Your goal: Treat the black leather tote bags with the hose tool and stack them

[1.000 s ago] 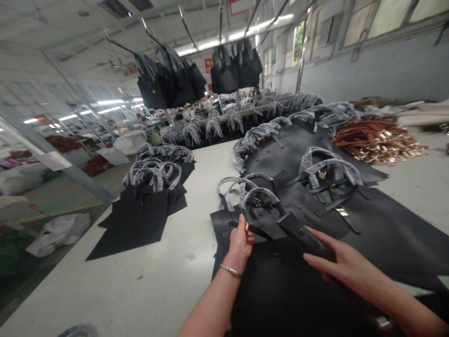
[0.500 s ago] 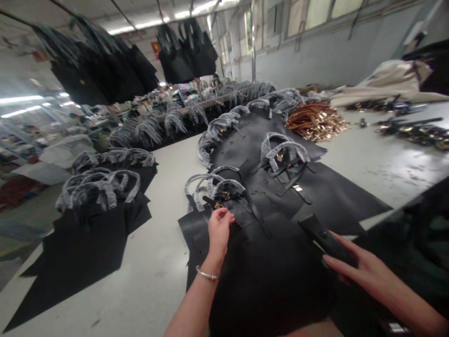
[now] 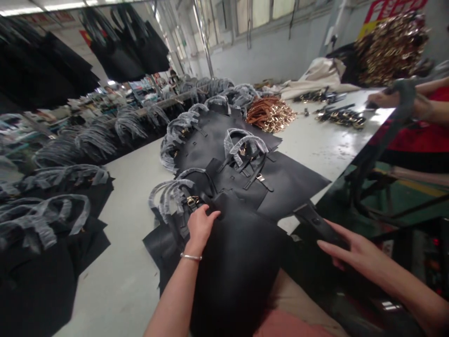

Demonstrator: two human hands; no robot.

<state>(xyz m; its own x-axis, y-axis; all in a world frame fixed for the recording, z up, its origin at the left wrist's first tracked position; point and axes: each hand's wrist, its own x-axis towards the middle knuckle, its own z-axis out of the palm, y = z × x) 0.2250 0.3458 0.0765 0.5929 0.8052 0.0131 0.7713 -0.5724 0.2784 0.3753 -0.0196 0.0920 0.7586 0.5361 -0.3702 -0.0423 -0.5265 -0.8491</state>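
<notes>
- Where the left hand [image 3: 200, 224] lies, its fingers are together and bent. The tips press down on the bag [image 3: 238, 267] just short of the buckle [image 3: 192, 201], and no pinch shows. A bangle [image 3: 191, 256] sits at the wrist.
- Right hand [image 3: 351, 248]: the fingers are stretched flat and close along the end of the strap [image 3: 312, 222], out past the table [image 3: 315, 145] edge. Whether the thumb grips beneath I cannot tell.
- Bag: it lies flat between the two hands, and its near end hangs off the table edge toward the body.
- Handling, as a judgement: soft, limp leather with some weight, smooth but not slippery. It would likely sag and fold if lifted by one corner. The best hold looks to be the handles [image 3: 168, 196] just beyond the left fingertips, or the top edge with both hands. The buckle could mark the leather.
- Direction: the long axis runs from the body away toward the handles, with the top end pointing away and slightly left. The strap runs crosswise, from the bag's right side out to the right hand.
- Beyond the left hand: more bags [image 3: 245, 182] lie overlapped, with brown straps [image 3: 268, 114] further off.
- Left of the left hand: stacks [image 3: 52, 220] of bags with wrapped handles.
- Far beyond the right hand: another person's hand [image 3: 386, 99] on a grey band [image 3: 403, 91]. Hung bags [image 3: 133, 42] are overhead.
</notes>
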